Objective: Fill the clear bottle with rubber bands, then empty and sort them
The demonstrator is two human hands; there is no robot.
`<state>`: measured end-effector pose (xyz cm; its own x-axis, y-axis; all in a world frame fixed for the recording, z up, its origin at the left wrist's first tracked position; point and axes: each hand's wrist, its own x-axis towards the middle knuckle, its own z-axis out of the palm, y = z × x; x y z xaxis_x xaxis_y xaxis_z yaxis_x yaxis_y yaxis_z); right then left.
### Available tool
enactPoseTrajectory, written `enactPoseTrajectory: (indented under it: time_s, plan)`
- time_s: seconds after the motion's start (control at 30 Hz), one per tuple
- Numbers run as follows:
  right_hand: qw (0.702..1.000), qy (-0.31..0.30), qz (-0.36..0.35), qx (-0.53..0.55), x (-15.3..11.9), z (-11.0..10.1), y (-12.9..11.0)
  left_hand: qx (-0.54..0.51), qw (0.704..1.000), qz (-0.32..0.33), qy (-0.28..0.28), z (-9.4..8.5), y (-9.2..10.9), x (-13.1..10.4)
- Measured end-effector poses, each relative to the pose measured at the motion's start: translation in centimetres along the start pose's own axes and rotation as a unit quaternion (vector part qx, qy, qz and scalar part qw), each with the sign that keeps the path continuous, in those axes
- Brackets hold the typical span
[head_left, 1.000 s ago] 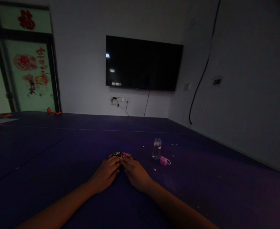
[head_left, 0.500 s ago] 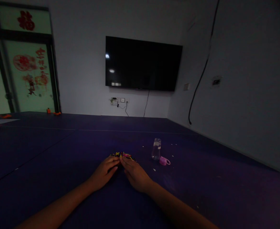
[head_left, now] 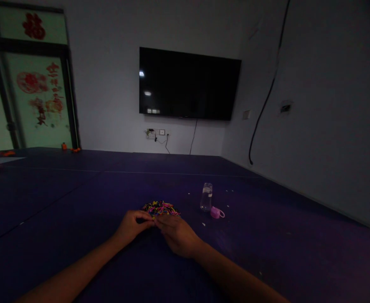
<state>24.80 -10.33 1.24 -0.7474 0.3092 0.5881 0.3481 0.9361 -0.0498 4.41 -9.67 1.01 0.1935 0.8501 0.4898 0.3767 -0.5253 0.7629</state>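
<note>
A low pile of small multicoloured bands [head_left: 161, 207], in pink, yellow, black and other colours, lies on the dark blue-purple surface in front of me. At its near left edge, the thumb and fingertips of my left hand [head_left: 133, 225] are pinched together; anything between them is too small to make out. My right hand [head_left: 179, 236] covers the pile's near side, fingers bent and pressed together. Its fingertips meet those of my left hand, and its thumb is hidden underneath. Right of the pile stands a clear bottle [head_left: 206, 200] with a pale label, and beside it a pink cap with a loop [head_left: 216, 212].
Several white scraps [head_left: 203, 224] are scattered around the bottle. Small orange things [head_left: 75, 150] sit at the far left edge, with a pale sheet [head_left: 4, 160] nearer. A television [head_left: 189, 84] hangs on the back wall, and a black cable [head_left: 264, 105] runs down the right wall.
Both hands have drawn back slightly towards me, uncovering more of the band pile. My left fingers have closed from lying over the pile into a pinch. Bottle and cap are unmoved.
</note>
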Motion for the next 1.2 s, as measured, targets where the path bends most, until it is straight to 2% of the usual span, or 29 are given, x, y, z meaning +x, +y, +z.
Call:
enactPoseTrajectory:
  time_s: [0.1,0.17,0.27,0.33,0.43,0.53,0.67,0.83,0.93,1.0,1.03,1.2]
  plan:
    - [0.995,0.087,-0.007,0.051,-0.2,-0.1,-1.0,-0.035,0.998,-0.014,-0.059,0.3,0.9,-0.4]
    - [0.985,0.134,0.030,0.109,-0.4,0.0,-1.8,-0.072,0.989,-0.032,-0.123,0.4,1.6,-0.8]
    - [0.956,0.153,0.122,0.219,-0.5,0.5,-2.8,-0.184,0.957,-0.081,-0.210,0.6,2.3,-1.6]
    - [0.935,0.151,0.172,0.271,-0.5,0.9,-3.1,-0.254,0.934,-0.108,-0.228,0.7,2.5,-1.9]
    - [0.907,0.144,0.227,0.323,-0.4,1.4,-2.9,-0.285,0.924,-0.140,-0.215,1.1,2.4,-2.2]
    - [0.882,0.116,0.278,0.362,-0.3,1.5,-2.6,-0.275,0.927,-0.158,-0.202,1.5,2.3,-2.3]
    - [0.865,0.070,0.317,0.383,-0.2,1.6,-2.7,-0.236,0.940,-0.164,-0.183,1.8,2.6,-2.6]
    - [0.840,0.071,0.363,0.398,-1.2,1.7,-4.0,-0.131,0.979,-0.159,-0.014,1.9,3.6,-3.3]
    - [0.822,0.045,0.360,0.439,-2.1,1.4,-4.8,-0.080,0.985,-0.149,0.023,1.8,4.2,-4.2]
    - [0.826,0.018,0.343,0.447,-2.6,1.0,-5.0,-0.046,0.989,-0.139,0.017,1.6,4.7,-5.0]
    - [0.838,0.012,0.332,0.433,-2.7,0.7,-5.0,-0.028,0.991,-0.131,0.010,1.5,4.9,-5.4]
    - [0.953,0.019,0.226,0.201,-3.0,-0.8,-4.7,0.046,0.997,-0.055,-0.038,0.6,5.2,-7.0]
